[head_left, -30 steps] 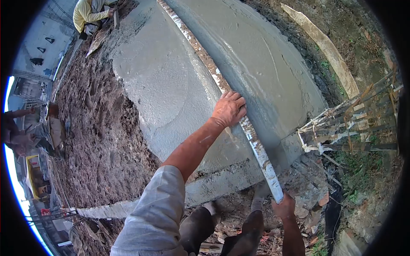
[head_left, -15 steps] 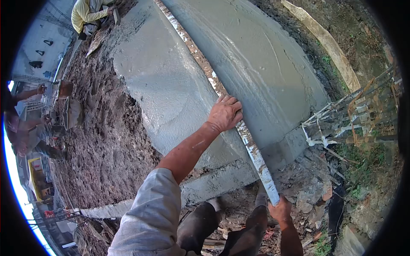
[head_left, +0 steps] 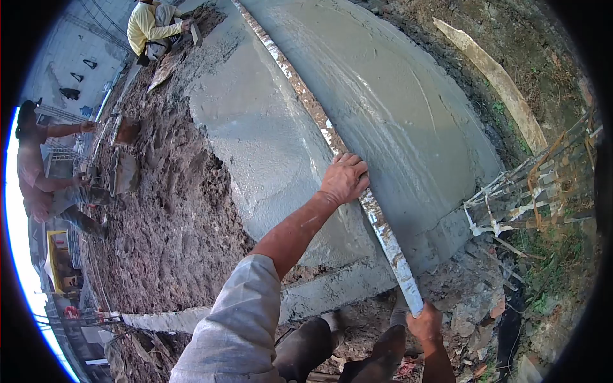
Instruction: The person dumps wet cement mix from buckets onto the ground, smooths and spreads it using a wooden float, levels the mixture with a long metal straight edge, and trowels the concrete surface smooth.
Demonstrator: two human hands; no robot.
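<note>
A long, narrow straightedge (head_left: 332, 137), crusted with pale cement, lies across the wet grey concrete slab (head_left: 396, 96), the left hand (head_left: 345, 179) gripping its middle and the right hand (head_left: 424, 321) clasping its near end.

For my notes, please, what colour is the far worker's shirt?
Yellow shirt, clearest in the head view.

A straightedge (head_left: 332, 140) lies across the wet concrete slab (head_left: 396, 108) (soil (head_left: 159, 210) to its left, rebar (head_left: 536, 191) right).

straightedge (head_left: 357, 191): metal, cement-crusted | concrete (head_left: 408, 115): wet, smooth (glossy streaks) | soil (head_left: 172, 210): rough
</note>
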